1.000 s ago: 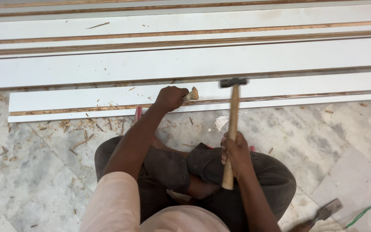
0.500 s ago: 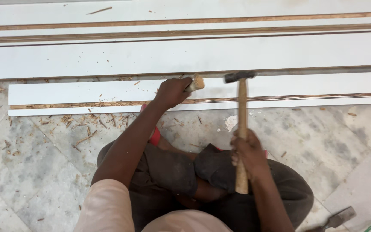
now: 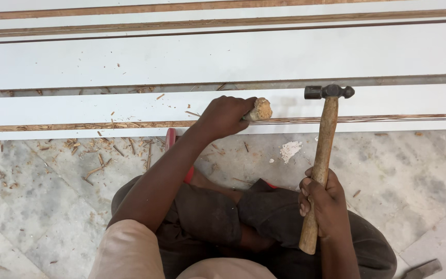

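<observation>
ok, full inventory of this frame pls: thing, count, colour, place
hammer: 1, dark metal head, wooden handle, upright in right hand, head over near board
chisel: 1, frayed tan wooden butt showing, in left hand on near board
boards: several, white with brown edges, long, across the top
wood chips: many, tan, floor and near board at left
floor: grey mottled stone
white patch: 1, floor below near board
left hand: gripping chisel
right hand: gripping hammer handle
</observation>
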